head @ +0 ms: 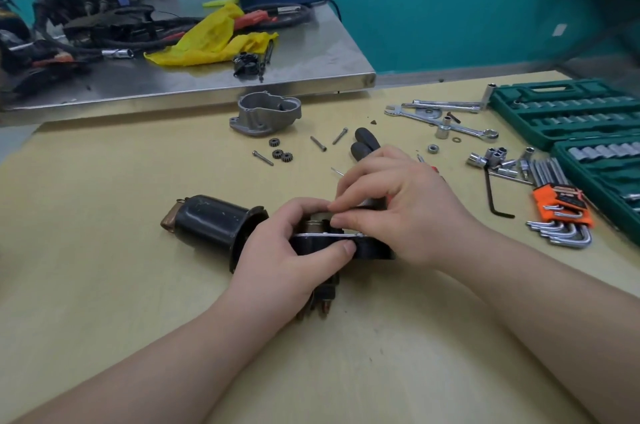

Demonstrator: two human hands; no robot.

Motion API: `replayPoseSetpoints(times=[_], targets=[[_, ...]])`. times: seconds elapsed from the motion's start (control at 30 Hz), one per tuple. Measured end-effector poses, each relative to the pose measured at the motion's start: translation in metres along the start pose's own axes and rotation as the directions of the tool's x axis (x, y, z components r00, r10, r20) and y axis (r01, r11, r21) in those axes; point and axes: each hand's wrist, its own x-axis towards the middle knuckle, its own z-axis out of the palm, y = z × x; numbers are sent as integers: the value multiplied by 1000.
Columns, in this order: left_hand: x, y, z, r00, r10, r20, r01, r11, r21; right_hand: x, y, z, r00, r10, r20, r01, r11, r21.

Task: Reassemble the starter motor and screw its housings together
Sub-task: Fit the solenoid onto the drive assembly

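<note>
While my left hand wraps over the black middle section of the starter motor, thumb pressed along its near face and fingers curled over the top, my right hand closes its fingertips together on something small at the top edge, just above a thin bright strip that runs across the part. What exactly sits in that pinch I cannot tell; my own fingers hide it. Both hands are closed on the same assembly, which rests on the yellow table in front of me.

I judge this piece heavy and rigid for its size: steel and copper inside, nothing that flexes. Its painted skin looks smooth and probably a little greasy, so I would hold it around the body with a full wrap, as the left hand does, and not by the terminals poking out toward me underneath. The thin strip looks like the one bendable part, so I would keep pressure off it.

Just to the left, touching or nearly touching my left hand, lies the black cylindrical housing on its side, open flared end toward the assembly. It should roll freely, so it needs steadying around its barrel.

Farther away on the table wait the grey cast housing, three small gears and loose long screws, light things that scatter easily.
</note>
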Motion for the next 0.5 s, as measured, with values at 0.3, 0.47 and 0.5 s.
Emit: replayPoseSetpoints(times=[0.3, 0.47, 0.5], targets=[[-1, -3, -2, 1000, 7, 17, -7, 1000, 3, 4, -5, -6, 993, 39, 110, -38, 999, -7], [-1, -3, -2, 1000, 2, 23, -2, 1000, 0, 4, -6, -9, 990, 73, 125, -65, 996, -68], [-1, -3, -2, 1000, 1, 23, -1, 1000, -6, 5, -7, -9, 989, 77, 127, -67, 995, -76]])
